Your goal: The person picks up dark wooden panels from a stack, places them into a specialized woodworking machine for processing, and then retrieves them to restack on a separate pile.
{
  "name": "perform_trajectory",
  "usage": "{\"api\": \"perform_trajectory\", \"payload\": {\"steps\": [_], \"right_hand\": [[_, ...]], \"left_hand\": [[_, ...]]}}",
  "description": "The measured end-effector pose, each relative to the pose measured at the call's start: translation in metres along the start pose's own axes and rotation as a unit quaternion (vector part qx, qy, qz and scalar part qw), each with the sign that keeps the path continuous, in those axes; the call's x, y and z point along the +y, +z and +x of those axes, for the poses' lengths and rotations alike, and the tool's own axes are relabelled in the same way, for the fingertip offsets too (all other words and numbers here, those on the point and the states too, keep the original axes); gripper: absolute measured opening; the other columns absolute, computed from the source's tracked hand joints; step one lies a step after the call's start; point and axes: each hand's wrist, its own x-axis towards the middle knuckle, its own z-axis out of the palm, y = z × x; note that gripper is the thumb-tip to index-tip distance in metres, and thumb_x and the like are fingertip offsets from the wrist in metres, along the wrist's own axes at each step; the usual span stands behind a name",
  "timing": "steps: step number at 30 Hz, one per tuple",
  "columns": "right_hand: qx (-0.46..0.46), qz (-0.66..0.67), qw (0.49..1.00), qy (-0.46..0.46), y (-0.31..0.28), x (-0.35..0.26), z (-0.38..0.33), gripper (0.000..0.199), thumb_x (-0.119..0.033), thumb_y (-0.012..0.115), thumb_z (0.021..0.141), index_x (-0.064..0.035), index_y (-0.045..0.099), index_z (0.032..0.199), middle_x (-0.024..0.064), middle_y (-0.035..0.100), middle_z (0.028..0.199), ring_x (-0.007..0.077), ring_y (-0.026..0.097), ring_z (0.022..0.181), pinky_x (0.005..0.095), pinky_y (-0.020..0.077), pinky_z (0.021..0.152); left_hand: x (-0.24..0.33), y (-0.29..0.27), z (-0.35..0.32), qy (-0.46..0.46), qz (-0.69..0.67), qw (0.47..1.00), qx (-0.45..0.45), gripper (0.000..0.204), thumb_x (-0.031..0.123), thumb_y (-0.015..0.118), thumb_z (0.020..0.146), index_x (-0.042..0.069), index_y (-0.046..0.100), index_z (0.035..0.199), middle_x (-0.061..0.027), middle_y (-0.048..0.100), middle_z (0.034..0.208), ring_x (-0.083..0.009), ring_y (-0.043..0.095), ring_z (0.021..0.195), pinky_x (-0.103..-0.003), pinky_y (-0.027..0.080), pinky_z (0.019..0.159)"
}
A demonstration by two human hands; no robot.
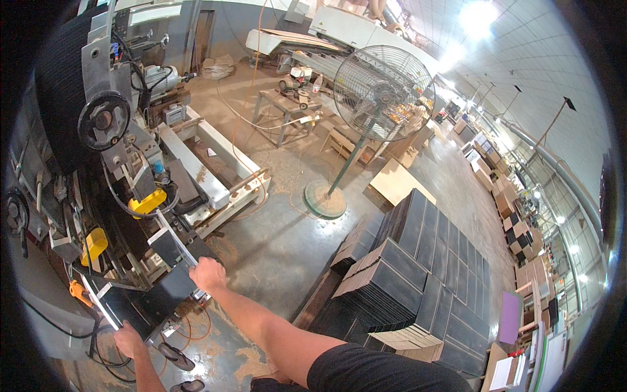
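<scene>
My right hand (208, 274) is closed around the near end of a pale narrow strip (175, 236) that runs away from me into the machine. Lower left, my left hand (128, 341) closes on the near end of another pale strip (103, 302), roughly parallel to the first. Dark flat surfaces (171, 287) lie between the two strips; whether they are one board or part of the machine I cannot tell. Beyond my hands, the machine carries yellow guards (147, 202) and a black handwheel (104, 120). My fingertips are partly hidden.
Stacks of black flat panels (418, 261) stand to my right. A pedestal fan (384, 91) rises ahead on a round green base (324, 200). Cables (104, 353) and sandals (176, 357) are on the floor near my left hand. A small metal table (284, 108) stands farther off.
</scene>
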Motion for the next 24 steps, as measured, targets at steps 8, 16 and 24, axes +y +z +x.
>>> {"api": "perform_trajectory", "payload": {"steps": [8, 16, 24], "right_hand": [[0.004, -0.002, 1.000, -0.007, -0.001, 0.001, -0.001, 0.035, -0.030, 0.059, 0.087, 0.0017, 0.073, 0.094, 0.0256, 0.070, 0.105, 0.0434, 0.068, 0.099, 0.0504, 0.0548, 0.090], [0.017, 0.005, 1.000, -0.006, 0.000, 0.000, 0.000, 0.036, -0.033, 0.064, 0.087, 0.0020, 0.072, 0.095, 0.0253, 0.071, 0.106, 0.0432, 0.068, 0.100, 0.0500, 0.0551, 0.089], [0.012, 0.013, 1.000, 0.000, 0.007, 0.006, 0.004, 0.034, -0.032, 0.062, 0.085, -0.0002, 0.071, 0.095, 0.0261, 0.070, 0.105, 0.0441, 0.067, 0.100, 0.0513, 0.0534, 0.090]], "left_hand": [[0.006, -0.008, -0.008, 0.015, 0.009, 0.999, 0.029, 0.052, 0.044, 0.062, 0.095, -0.006, 0.074, 0.089, -0.0264, 0.072, 0.091, -0.0436, 0.070, 0.085, -0.054, 0.055, 0.073], [0.007, -0.011, -0.007, 0.023, 0.025, 0.999, 0.020, 0.052, 0.044, 0.060, 0.095, -0.006, 0.074, 0.092, -0.0267, 0.072, 0.092, -0.0440, 0.070, 0.087, -0.053, 0.056, 0.078], [0.011, -0.010, -0.010, -0.008, 0.006, 1.000, 0.009, 0.045, 0.039, 0.063, 0.094, -0.005, 0.073, 0.090, -0.0264, 0.072, 0.093, -0.0443, 0.070, 0.089, -0.053, 0.056, 0.078]]}}
